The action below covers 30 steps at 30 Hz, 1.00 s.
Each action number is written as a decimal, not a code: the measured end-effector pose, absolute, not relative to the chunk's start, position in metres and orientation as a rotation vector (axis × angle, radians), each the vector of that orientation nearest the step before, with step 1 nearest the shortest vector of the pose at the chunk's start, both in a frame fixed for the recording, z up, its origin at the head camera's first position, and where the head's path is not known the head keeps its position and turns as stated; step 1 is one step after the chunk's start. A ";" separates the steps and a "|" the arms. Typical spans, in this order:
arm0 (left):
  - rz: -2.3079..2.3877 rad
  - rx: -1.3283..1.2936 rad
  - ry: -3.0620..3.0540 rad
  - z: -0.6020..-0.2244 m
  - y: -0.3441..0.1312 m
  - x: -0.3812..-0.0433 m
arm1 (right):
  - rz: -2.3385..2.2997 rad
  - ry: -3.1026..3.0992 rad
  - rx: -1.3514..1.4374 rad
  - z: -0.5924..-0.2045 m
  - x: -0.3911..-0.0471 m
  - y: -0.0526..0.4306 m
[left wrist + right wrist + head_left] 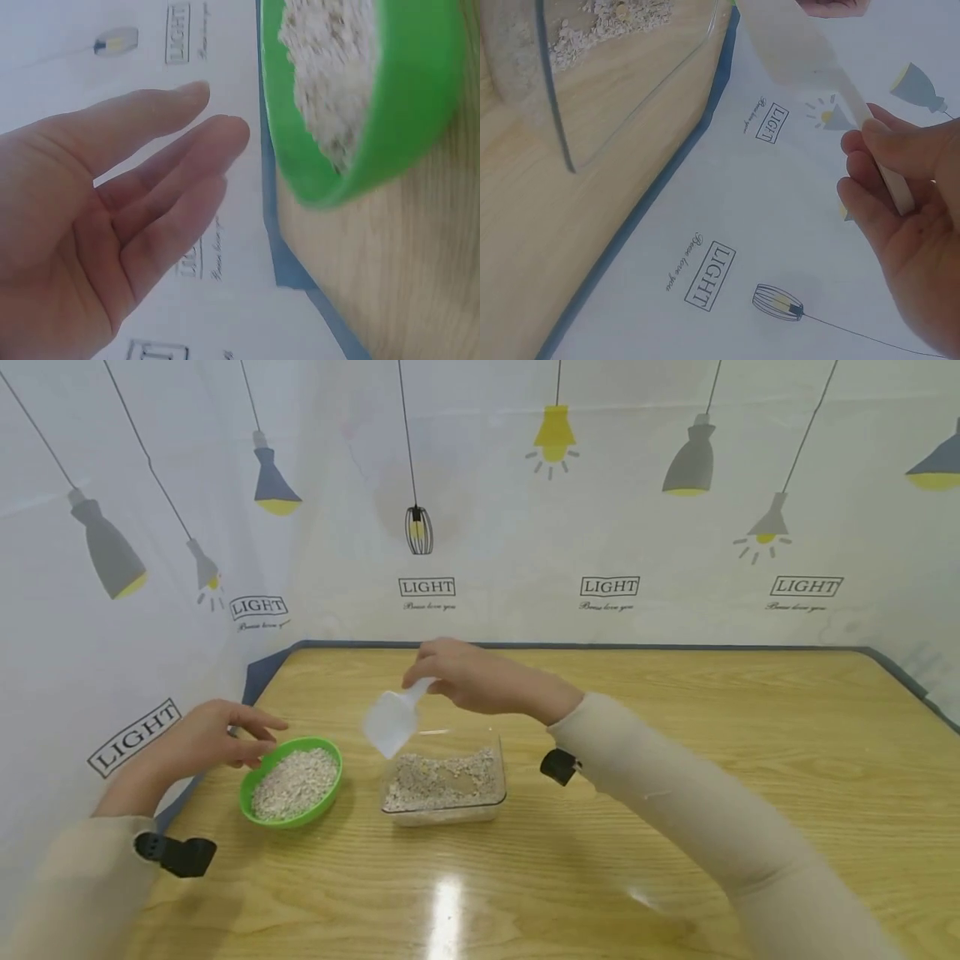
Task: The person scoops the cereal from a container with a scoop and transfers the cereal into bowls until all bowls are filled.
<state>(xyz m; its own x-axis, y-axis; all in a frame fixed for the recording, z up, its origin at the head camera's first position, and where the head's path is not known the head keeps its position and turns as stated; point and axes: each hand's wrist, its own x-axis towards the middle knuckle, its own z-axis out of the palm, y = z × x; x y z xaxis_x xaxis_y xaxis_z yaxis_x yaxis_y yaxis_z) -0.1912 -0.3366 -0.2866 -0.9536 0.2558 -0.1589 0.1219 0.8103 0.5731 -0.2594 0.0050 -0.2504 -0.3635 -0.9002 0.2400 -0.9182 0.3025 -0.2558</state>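
My right hand (468, 675) grips the handle of a white plastic scoop (392, 722), its thumb and fingers round the handle in the right wrist view. The scoop hangs tilted in the air above the back left corner of a clear rectangular container (444, 814). Pale oat flakes (427, 782) lie in that container, with a bare patch of its bottom showing among them. To its left stands a green bowl (335, 785) heaped with the same flakes. My left hand (213, 737) hovers at the bowl's far left rim, fingers loosely spread and holding nothing.
Everything stands on a wood-grain table (675, 827) with a dark blue edge. A white sheet (510, 527) printed with lamps rises behind and on the left. Black wrist cameras (191, 856) sit on both sleeves.
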 end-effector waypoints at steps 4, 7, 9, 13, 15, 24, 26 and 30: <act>0.891 0.413 2.763 -0.282 -0.317 -0.192 | 0.528 -2.480 1.744 -0.252 -0.260 0.018; 0.912 0.483 2.753 -0.280 -0.302 -0.192 | 0.501 -2.499 1.740 -0.254 -0.259 0.027; 0.920 0.519 2.745 -0.279 -0.292 -0.192 | 0.467 -2.533 1.732 -0.254 -0.257 0.032; 0.940 0.571 2.712 -0.282 -0.274 -0.192 | 0.386 -2.579 1.724 -0.255 -0.254 0.042; 0.952 0.614 2.694 -0.286 -0.267 -0.192 | 0.366 -2.581 1.726 -0.255 -0.254 0.046; 0.978 0.667 2.596 -0.299 -0.247 -0.195 | 0.239 -2.571 1.823 -0.251 -0.248 0.054; 0.983 0.663 2.590 -0.302 -0.245 -0.195 | 0.197 -2.603 1.836 -0.249 -0.246 0.054; 0.963 0.661 2.605 -0.307 -0.242 -0.194 | 0.139 -2.680 1.831 -0.246 -0.244 0.054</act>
<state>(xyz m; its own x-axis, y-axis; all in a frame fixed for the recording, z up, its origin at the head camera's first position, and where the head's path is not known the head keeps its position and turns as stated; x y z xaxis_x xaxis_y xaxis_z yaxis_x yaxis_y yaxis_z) -0.1943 -0.2419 -0.3072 -0.8541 0.5093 -0.1053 0.3185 0.6723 0.6683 -0.2436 0.0540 -0.2456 -0.3608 -0.9318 -0.0397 -0.9227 0.3628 -0.1305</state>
